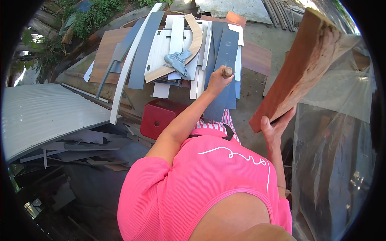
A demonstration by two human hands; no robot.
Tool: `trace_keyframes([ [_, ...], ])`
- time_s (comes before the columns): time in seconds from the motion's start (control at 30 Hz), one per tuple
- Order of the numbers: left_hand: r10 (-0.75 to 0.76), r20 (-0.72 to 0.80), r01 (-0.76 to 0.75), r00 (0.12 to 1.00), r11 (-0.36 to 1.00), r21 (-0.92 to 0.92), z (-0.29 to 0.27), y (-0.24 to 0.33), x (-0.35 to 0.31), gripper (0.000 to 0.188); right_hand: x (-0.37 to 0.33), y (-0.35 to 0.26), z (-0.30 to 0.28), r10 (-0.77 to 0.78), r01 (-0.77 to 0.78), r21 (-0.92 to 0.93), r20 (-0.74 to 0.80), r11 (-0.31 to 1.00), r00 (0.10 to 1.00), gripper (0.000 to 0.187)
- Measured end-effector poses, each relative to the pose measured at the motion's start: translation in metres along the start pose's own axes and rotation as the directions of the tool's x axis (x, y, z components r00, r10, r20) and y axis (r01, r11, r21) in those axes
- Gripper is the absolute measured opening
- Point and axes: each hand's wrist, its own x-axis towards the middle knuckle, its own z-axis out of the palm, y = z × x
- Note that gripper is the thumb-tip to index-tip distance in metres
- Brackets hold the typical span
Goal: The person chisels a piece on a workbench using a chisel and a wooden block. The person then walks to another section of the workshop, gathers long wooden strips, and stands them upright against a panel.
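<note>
Head view shows an outdoor yard with bare ground and a broad spread of white, grey and brown boards ahead of the person. On the boards lie a bent wooden strip and a crumpled grey cloth. Just this side of them stands a red stool. A pale corrugated sheet slopes at the left, with scraps beneath; clear plastic hangs at the right, and plants grow at the far left.

The left hand is clenched around a handle, above the boards; only its round wooden end shows. The right hand, thumb and fingers spread apart, grasps the lower end of a thick reddish slab, which rises tilted to the upper right, in front of the plastic.
</note>
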Motion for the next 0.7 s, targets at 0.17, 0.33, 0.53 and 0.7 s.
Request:
trace_keyframes([
  [0.17,0.101,-0.02,-0.102,0.995,0.937,-0.333,0.015,-0.033,0.005,0.03,-0.021,0.042,0.011,0.574,-0.294,-0.584,0.38,0.757,0.725,0.083],
  [0.33,-0.027,-0.007,0.027,1.0,0.999,-0.021,-0.008,-0.011,0.013,0.031,-0.002,0.015,0.007,0.532,-0.41,-0.396,0.277,0.822,0.8,0.084],
  [0.53,-0.091,0.037,0.092,0.995,0.996,-0.016,-0.019,-0.006,0.029,0.03,0.028,-0.005,0.003,0.134,-0.108,-0.216,0.113,0.971,0.985,0.093],
  [0.7,0.078,0.017,-0.077,0.997,0.997,-0.029,-0.009,-0.004,0.029,0.032,0.022,0.037,0.024,0.508,-0.282,-0.52,0.364,0.806,0.781,0.082],
])
